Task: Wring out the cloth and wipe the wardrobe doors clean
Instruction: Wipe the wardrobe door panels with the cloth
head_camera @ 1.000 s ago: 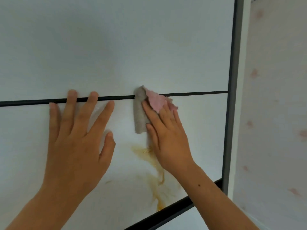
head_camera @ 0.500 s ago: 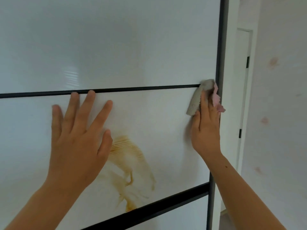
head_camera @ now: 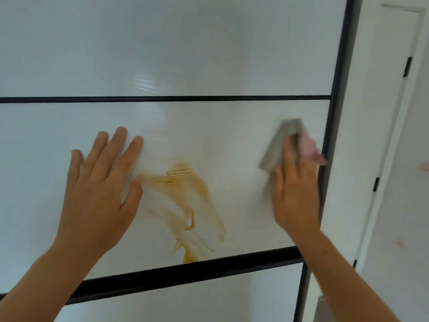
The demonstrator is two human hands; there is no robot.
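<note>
The wardrobe door [head_camera: 209, 54] is a white glossy panel with black frame strips. An orange-brown smear [head_camera: 185, 205] runs down the middle panel to the lower black bar. My left hand [head_camera: 99, 189] lies flat on the panel with its fingers spread, its thumb just left of the smear. My right hand [head_camera: 296, 189] presses a folded grey and pink cloth [head_camera: 278, 147] flat against the panel beside the door's right black edge. The cloth sits right of the smear and apart from it; it looks blurred.
A thick black bar [head_camera: 185, 274] crosses below the stained panel and a thin black strip [head_camera: 162, 98] above it. The door's black vertical edge [head_camera: 336, 89] stands at the right. Beyond it are a white room door [head_camera: 392, 112] with black hinges and a pale wall with pink spots.
My right hand slid the cloth rightward along the thin strip to the door's right edge, then down a little. My left hand stayed flat on the panel. The view shifted.
</note>
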